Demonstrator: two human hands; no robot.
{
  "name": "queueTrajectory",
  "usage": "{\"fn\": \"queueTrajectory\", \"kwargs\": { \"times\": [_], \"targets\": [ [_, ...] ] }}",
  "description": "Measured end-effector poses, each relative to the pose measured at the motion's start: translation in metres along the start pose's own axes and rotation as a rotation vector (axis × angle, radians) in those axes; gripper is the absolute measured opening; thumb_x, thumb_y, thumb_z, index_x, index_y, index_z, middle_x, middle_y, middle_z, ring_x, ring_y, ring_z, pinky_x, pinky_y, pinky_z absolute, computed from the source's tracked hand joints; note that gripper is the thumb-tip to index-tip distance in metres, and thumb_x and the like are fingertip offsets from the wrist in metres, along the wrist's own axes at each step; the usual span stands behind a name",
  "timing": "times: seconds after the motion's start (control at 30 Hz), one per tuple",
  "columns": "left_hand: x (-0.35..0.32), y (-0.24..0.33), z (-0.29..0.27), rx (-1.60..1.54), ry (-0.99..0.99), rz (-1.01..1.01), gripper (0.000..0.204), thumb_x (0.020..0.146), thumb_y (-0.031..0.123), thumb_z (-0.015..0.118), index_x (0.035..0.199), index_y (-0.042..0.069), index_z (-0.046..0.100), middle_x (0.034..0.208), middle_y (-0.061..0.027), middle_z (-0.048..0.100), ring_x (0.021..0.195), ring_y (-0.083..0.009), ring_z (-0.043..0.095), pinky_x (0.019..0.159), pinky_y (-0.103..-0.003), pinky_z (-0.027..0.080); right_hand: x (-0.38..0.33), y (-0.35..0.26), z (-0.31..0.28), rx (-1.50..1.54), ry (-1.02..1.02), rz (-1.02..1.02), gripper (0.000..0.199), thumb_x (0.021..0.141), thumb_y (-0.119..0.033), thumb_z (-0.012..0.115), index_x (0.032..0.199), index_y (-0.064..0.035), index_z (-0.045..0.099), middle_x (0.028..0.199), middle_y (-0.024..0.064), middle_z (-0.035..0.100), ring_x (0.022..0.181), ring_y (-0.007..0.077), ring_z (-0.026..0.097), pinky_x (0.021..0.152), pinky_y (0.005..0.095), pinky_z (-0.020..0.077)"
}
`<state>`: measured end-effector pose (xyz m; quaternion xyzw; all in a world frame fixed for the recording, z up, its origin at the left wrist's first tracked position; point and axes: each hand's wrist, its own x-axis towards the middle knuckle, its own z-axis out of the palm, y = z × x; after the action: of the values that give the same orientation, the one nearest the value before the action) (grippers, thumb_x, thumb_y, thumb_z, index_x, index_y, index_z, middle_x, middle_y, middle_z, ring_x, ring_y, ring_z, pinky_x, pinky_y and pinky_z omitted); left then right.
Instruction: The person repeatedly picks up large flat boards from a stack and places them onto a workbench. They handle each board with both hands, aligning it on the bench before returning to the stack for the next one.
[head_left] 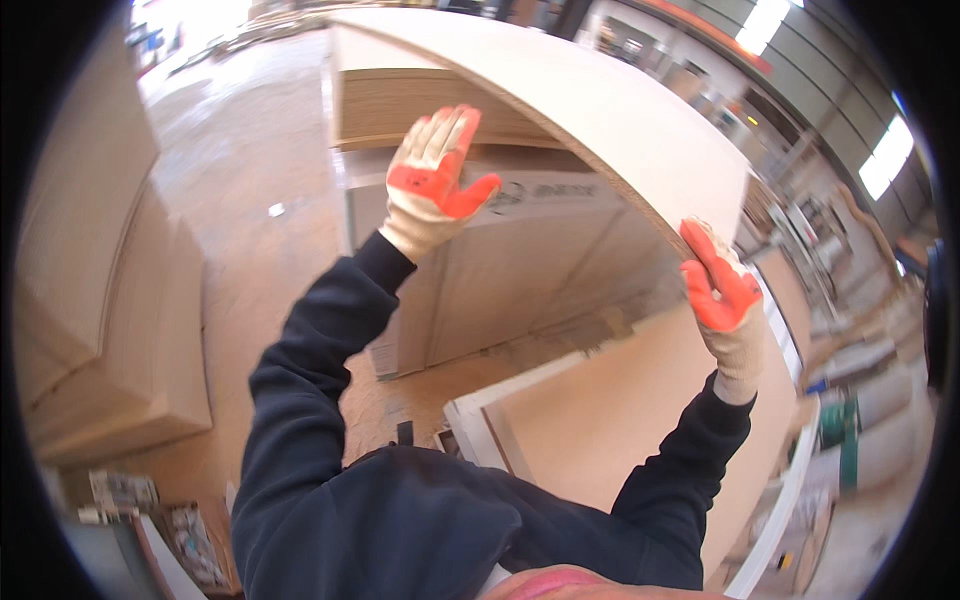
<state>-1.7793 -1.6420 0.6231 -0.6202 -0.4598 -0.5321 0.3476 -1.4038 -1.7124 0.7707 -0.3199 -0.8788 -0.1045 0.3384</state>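
A large pale wood-based panel slants across the far side, its rough brown edge facing me. At its near right end my right hand, in a cream and orange coated work glove, is closed on that edge. My left hand, gloved alike, is raised in front of the stacked boards under the panel. Its fingers are stretched out and its thumb stands apart, with nothing held. Below the boards is a wrapped stack with dark print. Some of the panel's underside is hidden.
Another flat brown board with a white rim lies close on my right. Tall stacks of sheets stand at the left, across a dusty floor. Machinery lines the far right.
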Motion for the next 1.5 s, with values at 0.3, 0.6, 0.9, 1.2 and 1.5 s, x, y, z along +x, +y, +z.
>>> {"fn": "queueTrajectory", "kwargs": {
  "times": [0.3, 0.6, 0.9, 1.2, 1.5],
  "targets": [
    [0.134, 0.162, 0.075, 0.184, -0.645, 0.216, 0.021, 0.097, 0.015, 0.065, 0.116, 0.010, 0.075, 0.130, -0.0141, 0.075, 0.121, -0.0308, 0.072, 0.102, -0.043, 0.057, -0.066, 0.096, -0.019, -0.639, 0.111, 0.095, 0.020, 0.093, -0.015, 0.061, 0.108, -0.0116, 0.073, 0.113, 0.0100, 0.077, 0.108, 0.0281, 0.075, 0.087, 0.0451, 0.0609],
    [0.137, 0.168, 0.076, 0.214, -0.637, 0.203, 0.046, 0.092, 0.018, 0.071, 0.138, 0.017, 0.070, 0.137, -0.0153, 0.072, 0.119, -0.0364, 0.072, 0.103, -0.047, 0.057, -0.062, 0.057, -0.057, -0.475, -0.226, 0.459, 0.030, 0.097, -0.014, 0.063, 0.121, -0.0132, 0.082, 0.123, 0.0128, 0.080, 0.110, 0.0278, 0.080, 0.090, 0.0480, 0.0634],
    [0.071, 0.336, -0.070, 0.137, -0.397, 0.359, 0.034, 0.091, 0.020, 0.070, 0.123, 0.007, 0.072, 0.132, -0.0160, 0.074, 0.116, -0.0364, 0.073, 0.099, -0.048, 0.057, -0.233, 0.016, -0.174, -0.560, -0.117, 0.294, 0.042, 0.090, -0.008, 0.067, 0.132, -0.0095, 0.068, 0.138, 0.0126, 0.072, 0.129, 0.0288, 0.069, 0.107, 0.0399, 0.0558],
    [0.006, 0.422, -0.264, -0.479, -0.231, 0.512, 0.055, 0.086, 0.023, 0.080, 0.138, 0.008, 0.068, 0.140, -0.0137, 0.071, 0.131, -0.0347, 0.066, 0.118, -0.052, 0.047, -0.413, -0.145, -0.312, -0.240, -0.015, 0.438, 0.062, 0.096, -0.018, 0.072, 0.156, -0.0102, 0.058, 0.155, 0.0156, 0.062, 0.149, 0.0287, 0.054, 0.127, 0.0496, 0.0363],
    [-0.112, 0.283, -0.342, -1.040, -0.598, -0.769, 0.049, 0.108, 0.035, 0.066, 0.145, 0.002, 0.065, 0.133, -0.0168, 0.075, 0.120, -0.0322, 0.072, 0.106, -0.052, 0.055, -0.459, -0.123, -0.359, 0.339, 0.153, 0.826, 0.051, 0.106, -0.027, 0.069, 0.149, -0.0005, 0.062, 0.155, 0.0099, 0.060, 0.146, 0.0207, 0.052, 0.124, 0.0333, 0.0347]
  ]
}}
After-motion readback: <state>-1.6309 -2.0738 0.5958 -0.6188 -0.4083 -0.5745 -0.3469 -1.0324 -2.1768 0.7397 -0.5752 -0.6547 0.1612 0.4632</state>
